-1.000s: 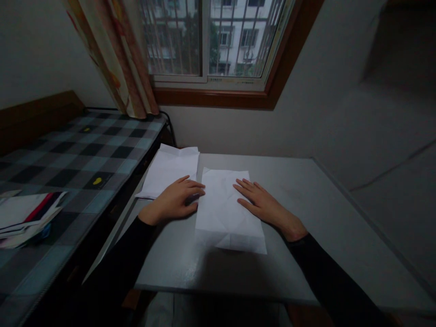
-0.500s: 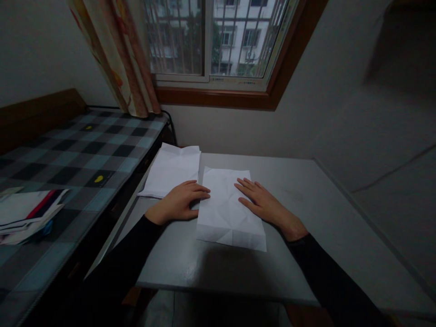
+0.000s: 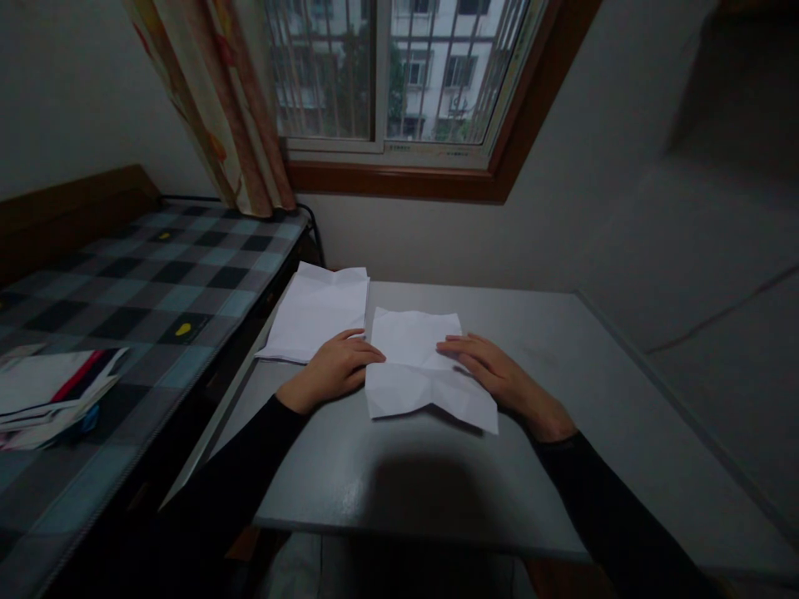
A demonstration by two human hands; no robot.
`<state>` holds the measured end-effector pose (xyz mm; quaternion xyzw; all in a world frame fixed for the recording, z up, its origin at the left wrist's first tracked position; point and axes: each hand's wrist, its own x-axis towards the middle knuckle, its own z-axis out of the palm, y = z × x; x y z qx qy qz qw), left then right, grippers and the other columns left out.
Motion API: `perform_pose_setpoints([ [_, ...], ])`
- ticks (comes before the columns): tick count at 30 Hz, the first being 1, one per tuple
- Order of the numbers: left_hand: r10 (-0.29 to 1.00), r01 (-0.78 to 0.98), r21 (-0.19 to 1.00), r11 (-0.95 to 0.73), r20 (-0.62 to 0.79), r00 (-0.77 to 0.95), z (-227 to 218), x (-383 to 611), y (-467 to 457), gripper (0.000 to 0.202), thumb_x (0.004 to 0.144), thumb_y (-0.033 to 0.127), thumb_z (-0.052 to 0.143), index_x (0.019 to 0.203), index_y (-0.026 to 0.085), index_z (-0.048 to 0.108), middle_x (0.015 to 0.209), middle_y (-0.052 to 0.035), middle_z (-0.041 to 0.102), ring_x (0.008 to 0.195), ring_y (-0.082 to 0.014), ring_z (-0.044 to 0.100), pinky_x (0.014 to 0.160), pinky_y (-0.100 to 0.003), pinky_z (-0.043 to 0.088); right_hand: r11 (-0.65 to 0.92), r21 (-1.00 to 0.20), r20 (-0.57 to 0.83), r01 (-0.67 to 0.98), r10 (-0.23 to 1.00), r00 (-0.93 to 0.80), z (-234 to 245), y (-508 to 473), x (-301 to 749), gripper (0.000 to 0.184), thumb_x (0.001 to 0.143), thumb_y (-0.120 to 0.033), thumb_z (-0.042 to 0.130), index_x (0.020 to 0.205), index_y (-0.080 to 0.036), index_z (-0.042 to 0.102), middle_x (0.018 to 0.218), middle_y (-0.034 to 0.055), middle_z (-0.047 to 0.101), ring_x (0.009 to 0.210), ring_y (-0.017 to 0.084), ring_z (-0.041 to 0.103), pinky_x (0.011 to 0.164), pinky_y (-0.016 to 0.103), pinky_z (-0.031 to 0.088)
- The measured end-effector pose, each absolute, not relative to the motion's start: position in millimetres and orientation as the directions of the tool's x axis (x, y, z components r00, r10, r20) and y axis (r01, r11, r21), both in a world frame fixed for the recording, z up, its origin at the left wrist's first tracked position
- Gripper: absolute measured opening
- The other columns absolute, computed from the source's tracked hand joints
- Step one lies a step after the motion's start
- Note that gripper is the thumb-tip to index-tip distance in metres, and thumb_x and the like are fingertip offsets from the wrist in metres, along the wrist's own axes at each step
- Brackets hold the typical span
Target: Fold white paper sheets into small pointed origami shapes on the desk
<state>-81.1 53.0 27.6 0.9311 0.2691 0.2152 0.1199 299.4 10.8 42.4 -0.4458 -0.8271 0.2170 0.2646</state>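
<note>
A creased white sheet of paper (image 3: 415,333) lies on the grey table in front of me. Its near half is bent up along a crosswise crease, and the near edge is bowed off the tabletop. My left hand (image 3: 334,363) holds the sheet's left edge near that crease, fingertips on top and the thumb mostly hidden by the paper. At the right edge, my right hand (image 3: 499,374) has its fingers over the sheet, with the thumb out of sight. Behind my left hand is a stack of white paper (image 3: 318,308), its top sheet creased.
The grey table (image 3: 312,482) stands against the wall below a barred window (image 3: 437,75). On the left is a bed with a checked cover (image 3: 187,283), bearing a folded pile of papers or bags (image 3: 56,387). A patterned curtain (image 3: 230,116) hangs beside the window.
The near half of the sheet has risen off the table, and its near edge now sits farther from me. My right hand's fingers have drawn together, and its thumb has gone out of sight.
</note>
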Motion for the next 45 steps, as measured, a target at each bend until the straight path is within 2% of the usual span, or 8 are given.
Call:
perform_pose_setpoints([
  [6, 0.568, 0.467, 0.341, -0.816, 0.318, 0.759, 26, -84, 54, 0.025, 0.11, 0.029, 0.061, 0.126, 0.028, 0.08, 0.129, -0.0031, 0.084, 0.121, -0.0238, 0.079, 0.13, -0.054, 0.043, 0.473, -0.682, 0.226, 0.557, 0.862, -0.454, 47, 5, 314, 0.048, 0.104, -0.025, 0.049, 0.14, -0.035, 0.08, 0.148, 0.0029, 0.077, 0.145, 0.034, 0.065, 0.132, 0.067, 0.04],
  [15, 0.544, 0.472, 0.287, -0.834, 0.287, 0.788, 32, -83, 51, 0.027, 0.104, 0.023, 0.065, 0.126, 0.027, 0.081, 0.136, -0.0029, 0.082, 0.125, -0.0249, 0.077, 0.13, -0.054, 0.044, 0.436, -0.714, 0.165, 0.547, 0.865, -0.474, 46, 4, 319, 0.037, 0.111, -0.04, 0.056, 0.139, -0.035, 0.079, 0.156, 0.0051, 0.072, 0.149, 0.032, 0.063, 0.134, 0.066, 0.04],
  [25, 0.546, 0.476, 0.279, -0.834, 0.282, 0.789, 32, -84, 52, 0.027, 0.104, 0.025, 0.065, 0.126, 0.026, 0.081, 0.136, -0.0036, 0.082, 0.124, -0.0271, 0.078, 0.128, -0.055, 0.047, 0.449, -0.639, 0.113, 0.625, 0.858, -0.502, 36, 6, 326, 0.039, 0.099, -0.042, 0.077, 0.137, -0.038, 0.081, 0.164, 0.0061, 0.065, 0.157, 0.037, 0.056, 0.134, 0.074, 0.032],
  [29, 0.574, 0.482, 0.328, -0.813, 0.307, 0.759, 32, -83, 52, 0.025, 0.107, 0.026, 0.06, 0.124, 0.026, 0.079, 0.124, -0.0031, 0.085, 0.116, -0.0258, 0.08, 0.128, -0.055, 0.046, 0.484, -0.607, 0.178, 0.63, 0.856, -0.485, 39, 8, 318, 0.023, 0.1, -0.038, 0.075, 0.121, -0.036, 0.086, 0.149, 0.0067, 0.077, 0.137, 0.034, 0.071, 0.132, 0.073, 0.033],
  [32, 0.636, 0.512, 0.388, -0.766, 0.34, 0.693, 31, -79, 51, 0.024, 0.105, 0.023, 0.06, 0.121, 0.027, 0.077, 0.115, -0.0029, 0.086, 0.109, -0.0246, 0.081, 0.126, -0.052, 0.048, 0.469, -0.645, 0.243, 0.604, 0.875, -0.42, 41, 10, 310, 0.023, 0.104, -0.036, 0.067, 0.117, -0.03, 0.086, 0.128, 0.0096, 0.084, 0.117, 0.032, 0.077, 0.121, 0.063, 0.049],
  [36, 0.818, 0.649, 0.499, -0.574, 0.369, 0.44, 28, -68, 47, 0.012, 0.104, 0.028, 0.065, 0.112, 0.025, 0.072, 0.1, -0.0057, 0.082, 0.098, -0.0264, 0.079, 0.092, -0.04, 0.06, 0.422, -0.663, 0.296, 0.618, 0.906, -0.302, 38, 12, 298, 0.036, 0.109, -0.044, 0.06, 0.083, -0.026, 0.078, 0.104, 0.0081, 0.082, 0.101, 0.029, 0.075, 0.098, 0.046, 0.059],
  [39, 0.91, 0.669, 0.619, -0.411, 0.317, 0.266, 25, -57, 43, 0.011, 0.104, 0.035, 0.067, 0.103, 0.025, 0.063, 0.087, -0.0012, 0.076, 0.08, -0.022, 0.074, 0.072, -0.032, 0.052, 0.336, -0.654, 0.31, 0.678, 0.936, -0.164, 32, 13, 293, 0.053, 0.107, -0.053, 0.063, 0.062, -0.025, 0.056, 0.07, 0.0006, 0.064, 0.074, 0.023, 0.063, 0.087, 0.041, 0.056],
  [45, 0.909, 0.731, 0.562, -0.387, 0.366, 0.2, 24, -47, 39, 0.023, 0.101, 0.04, 0.071, 0.091, 0.026, 0.055, 0.081, 0.0003, 0.068, 0.077, -0.0226, 0.068, 0.078, -0.036, 0.054, 0.255, -0.647, 0.373, 0.719, 0.928, 0.006, 21, 15, 290, 0.032, 0.095, -0.049, 0.076, 0.083, -0.027, 0.055, 0.082, 0.0012, 0.065, 0.074, 0.023, 0.059, 0.072, 0.037, 0.048],
])
